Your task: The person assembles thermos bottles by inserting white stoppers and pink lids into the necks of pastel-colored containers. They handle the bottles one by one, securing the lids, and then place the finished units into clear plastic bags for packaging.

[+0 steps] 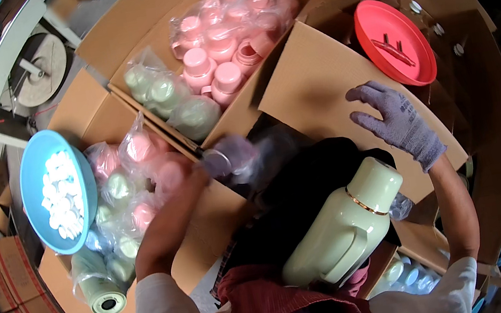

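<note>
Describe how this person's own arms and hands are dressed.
The right hand wears a grey-purple glove with dark printing on its back. The left hand is motion-blurred but seems to wear a similar glove. Short, pale sleeves leave both forearms bare.

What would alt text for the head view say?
A pale green flask rests tilted on a person's lap, the gloved right hand open over a cardboard flap, the left hand blurred. Cardboard boxes hold pink flasks and bagged green ones.
</note>
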The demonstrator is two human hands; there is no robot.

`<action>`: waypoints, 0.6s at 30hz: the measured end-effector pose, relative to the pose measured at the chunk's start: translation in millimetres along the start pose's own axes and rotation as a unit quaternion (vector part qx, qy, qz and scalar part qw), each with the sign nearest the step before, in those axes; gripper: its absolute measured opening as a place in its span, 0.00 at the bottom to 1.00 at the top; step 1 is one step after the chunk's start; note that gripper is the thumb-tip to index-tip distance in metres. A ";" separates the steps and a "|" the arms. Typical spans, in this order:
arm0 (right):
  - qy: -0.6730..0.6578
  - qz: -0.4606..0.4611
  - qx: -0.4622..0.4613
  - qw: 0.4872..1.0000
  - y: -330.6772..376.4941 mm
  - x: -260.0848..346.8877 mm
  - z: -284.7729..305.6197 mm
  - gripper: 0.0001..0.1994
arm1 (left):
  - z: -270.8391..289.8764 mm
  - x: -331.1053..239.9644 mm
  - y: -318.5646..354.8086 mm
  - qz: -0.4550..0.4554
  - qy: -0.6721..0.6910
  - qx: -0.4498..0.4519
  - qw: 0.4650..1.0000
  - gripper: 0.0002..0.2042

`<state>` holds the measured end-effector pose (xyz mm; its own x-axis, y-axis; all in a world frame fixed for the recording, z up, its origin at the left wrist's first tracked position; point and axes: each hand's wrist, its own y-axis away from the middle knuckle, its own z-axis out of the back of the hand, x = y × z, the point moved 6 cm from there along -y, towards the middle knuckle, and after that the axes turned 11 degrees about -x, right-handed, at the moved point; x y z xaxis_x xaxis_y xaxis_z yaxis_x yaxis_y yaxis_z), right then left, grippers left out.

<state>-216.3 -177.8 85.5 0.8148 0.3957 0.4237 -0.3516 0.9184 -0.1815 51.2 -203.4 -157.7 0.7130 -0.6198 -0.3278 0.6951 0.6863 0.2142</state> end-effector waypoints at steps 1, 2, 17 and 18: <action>-0.030 -0.027 0.029 0.999 7.9 -6.4 -8.4 0.22 | 38.7 1.7 -1.6 -0.074 0.142 -0.122 0.980 0.12; -0.086 -0.050 0.039 0.994 11.5 -5.4 -14.9 0.23 | 67.0 -3.3 -8.6 -0.075 0.295 -0.148 0.941 0.13; -0.757 -0.315 -0.166 0.548 -36.6 -83.3 13.6 0.18 | 158.3 -84.4 30.5 -0.201 0.457 -0.357 0.789 0.33; -0.774 -0.274 -0.160 0.548 -35.0 -92.7 22.7 0.20 | 163.5 -91.6 24.5 -0.197 0.396 -0.396 0.805 0.32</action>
<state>-290.0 -246.6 72.7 -0.6976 -0.1867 0.6917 0.0507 0.9502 0.3076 18.0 -192.0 28.1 -0.0481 -0.6267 -0.7778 0.3516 0.7182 -0.6004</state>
